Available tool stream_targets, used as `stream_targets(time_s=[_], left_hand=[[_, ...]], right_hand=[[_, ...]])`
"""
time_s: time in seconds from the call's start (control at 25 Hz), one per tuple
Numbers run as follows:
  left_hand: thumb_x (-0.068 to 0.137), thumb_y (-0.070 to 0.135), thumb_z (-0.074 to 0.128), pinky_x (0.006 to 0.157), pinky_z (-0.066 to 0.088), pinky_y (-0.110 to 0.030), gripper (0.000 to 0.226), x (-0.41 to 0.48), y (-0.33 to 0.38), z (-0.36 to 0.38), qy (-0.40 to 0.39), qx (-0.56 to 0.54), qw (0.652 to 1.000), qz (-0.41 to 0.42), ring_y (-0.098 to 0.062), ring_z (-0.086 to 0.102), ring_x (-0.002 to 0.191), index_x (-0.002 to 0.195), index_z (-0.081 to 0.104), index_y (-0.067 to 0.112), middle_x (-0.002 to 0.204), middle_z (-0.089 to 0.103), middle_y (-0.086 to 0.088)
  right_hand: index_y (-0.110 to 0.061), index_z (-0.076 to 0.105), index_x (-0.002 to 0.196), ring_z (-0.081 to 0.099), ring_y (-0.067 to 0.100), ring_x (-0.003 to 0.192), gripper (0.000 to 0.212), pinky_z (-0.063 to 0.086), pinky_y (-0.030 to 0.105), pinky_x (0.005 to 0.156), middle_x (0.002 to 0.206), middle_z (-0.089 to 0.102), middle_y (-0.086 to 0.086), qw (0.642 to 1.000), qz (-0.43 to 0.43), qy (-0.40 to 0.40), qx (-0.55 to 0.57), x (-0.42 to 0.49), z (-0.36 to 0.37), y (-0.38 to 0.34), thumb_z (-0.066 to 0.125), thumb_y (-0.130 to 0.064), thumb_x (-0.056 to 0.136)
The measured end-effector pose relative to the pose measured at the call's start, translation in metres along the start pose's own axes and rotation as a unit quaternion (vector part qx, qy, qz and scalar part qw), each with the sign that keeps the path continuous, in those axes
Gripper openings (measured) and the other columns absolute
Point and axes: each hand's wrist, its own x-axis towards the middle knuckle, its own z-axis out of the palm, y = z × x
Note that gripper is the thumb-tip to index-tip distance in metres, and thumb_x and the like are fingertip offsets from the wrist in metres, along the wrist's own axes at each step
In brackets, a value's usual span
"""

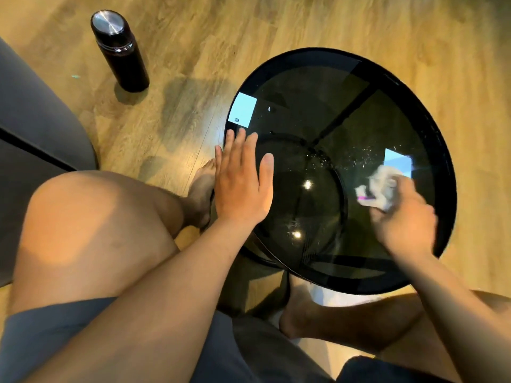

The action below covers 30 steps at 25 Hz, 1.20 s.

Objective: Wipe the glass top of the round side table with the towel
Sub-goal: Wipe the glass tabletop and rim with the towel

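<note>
The right grip (403, 217) is bunched round the towel (378, 189), a crumpled white wad with a pink edge pressed onto the glass at the right side of the round worktop. The blur there suggests a stroke under way. The left grip (240, 183) lies released, fingers straight and flat on the left edge of the glass, holding nothing and seemingly steadying the table.

Widest is the wooden floor (276, 23), with a grey seat (36, 120) at the left. Next comes the dark glass top (304, 106) in its black rim (442, 161), then a black flask (119, 51) upright on the floor, well apart from the table. Smallest are the droplets (362, 156) just beyond the towel, toward the centre.

To wipe well, I judge, keep the towel firmly pressed and sweep overlapping passes through those specks out to the rim. Shift the left grip so its patch gets cleaned too.
</note>
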Motion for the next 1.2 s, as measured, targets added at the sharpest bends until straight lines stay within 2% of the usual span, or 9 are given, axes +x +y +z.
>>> stream_targets(time_s=[0.12, 0.2, 0.32, 0.4, 0.56, 0.72, 0.88, 1.04, 1.2], left_hand=[[0.099, 0.043, 0.018, 0.12, 0.006, -0.042, 0.058, -0.001, 0.004, -0.004, 0.002, -0.023, 1.0, 0.0, -0.021, 0.016, 0.147, 0.142, 0.04, 0.012, 0.154, 0.034, -0.009], [0.1, 0.039, 0.02, 0.12, 0.008, -0.042, 0.055, -0.003, 0.006, -0.007, 0.016, -0.056, 0.998, -0.002, -0.022, 0.02, 0.146, 0.141, 0.042, 0.009, 0.152, 0.037, -0.011], [0.1, 0.039, 0.02, 0.12, 0.008, -0.041, 0.055, -0.005, 0.007, -0.006, 0.014, -0.067, 0.998, -0.01, -0.021, 0.021, 0.145, 0.141, 0.041, 0.009, 0.152, 0.038, -0.01], [0.099, 0.041, 0.02, 0.12, 0.005, -0.038, 0.056, -0.004, 0.006, -0.003, 0.012, -0.059, 0.998, -0.015, -0.019, 0.02, 0.145, 0.142, 0.039, 0.011, 0.152, 0.037, -0.009], [0.1, 0.042, 0.02, 0.12, 0.003, -0.035, 0.054, -0.002, 0.002, -0.001, 0.016, -0.057, 0.998, -0.016, -0.018, 0.02, 0.145, 0.141, 0.039, 0.013, 0.152, 0.038, -0.007], [0.1, 0.043, 0.02, 0.12, 0.004, -0.036, 0.053, -0.002, 0.002, 0.001, 0.013, -0.035, 0.999, -0.016, -0.018, 0.021, 0.145, 0.141, 0.04, 0.014, 0.152, 0.038, -0.006], [0.1, 0.042, 0.02, 0.12, 0.006, -0.038, 0.054, -0.002, 0.003, -0.001, 0.013, -0.039, 0.999, -0.012, -0.019, 0.022, 0.145, 0.141, 0.041, 0.013, 0.151, 0.039, -0.007], [0.098, 0.042, 0.018, 0.12, 0.008, -0.043, 0.057, -0.004, 0.005, -0.005, 0.007, -0.063, 0.998, -0.007, -0.02, 0.02, 0.145, 0.141, 0.04, 0.011, 0.152, 0.038, -0.01], [0.097, 0.045, 0.017, 0.12, 0.006, -0.043, 0.06, -0.006, 0.006, -0.005, -0.002, -0.062, 0.998, -0.013, -0.018, 0.016, 0.146, 0.143, 0.037, 0.012, 0.154, 0.035, -0.008]], right_hand=[[-0.017, 0.048, 0.123, 0.06, 0.041, 0.081, 0.049, 0.035, 0.035, 0.062, 0.094, 0.061, 0.017, 0.986, -0.151, -0.009, 0.064, -0.034, 0.012, -0.089, 0.067, -0.021, 0.079], [-0.018, 0.047, 0.125, 0.058, 0.035, 0.079, 0.045, 0.042, 0.035, 0.058, 0.091, 0.057, 0.013, 0.965, -0.235, -0.034, 0.116, -0.053, 0.019, -0.133, 0.064, -0.024, 0.083], [-0.026, 0.041, 0.128, 0.057, 0.033, 0.09, 0.051, 0.045, 0.037, 0.061, 0.099, 0.055, 0.01, 0.952, -0.284, -0.061, 0.101, -0.042, 0.012, -0.117, 0.064, -0.029, 0.083], [-0.027, 0.04, 0.125, 0.059, 0.039, 0.095, 0.052, 0.05, 0.042, 0.067, 0.105, 0.059, 0.014, 0.966, -0.244, -0.058, 0.06, -0.018, 0.003, -0.057, 0.066, -0.027, 0.08], [-0.014, 0.041, 0.127, 0.062, 0.046, 0.088, 0.052, 0.05, 0.046, 0.07, 0.104, 0.063, 0.029, 0.997, 0.019, -0.069, -0.015, 0.032, -0.027, 0.073, 0.063, -0.008, 0.079], [-0.017, 0.045, 0.114, 0.064, 0.043, 0.085, 0.036, 0.053, 0.046, 0.073, 0.102, 0.066, 0.023, 0.995, 0.081, -0.05, 0.022, 0.04, -0.022, 0.075, 0.057, -0.009, 0.081], [-0.017, 0.044, 0.124, 0.06, 0.048, 0.093, 0.047, 0.042, 0.041, 0.072, 0.103, 0.063, 0.025, 1.0, -0.007, -0.013, 0.011, 0.016, -0.002, -0.013, 0.065, -0.02, 0.082], [-0.021, 0.044, 0.132, 0.06, 0.034, 0.09, 0.058, 0.038, 0.034, 0.068, 0.102, 0.061, 0.013, 0.97, -0.218, -0.047, 0.095, -0.045, 0.018, -0.124, 0.069, -0.024, 0.08], [-0.032, 0.036, 0.131, 0.059, 0.032, 0.095, 0.062, 0.052, 0.042, 0.07, 0.107, 0.059, 0.009, 0.95, -0.27, -0.088, 0.129, -0.067, 0.014, -0.087, 0.067, -0.027, 0.078]])
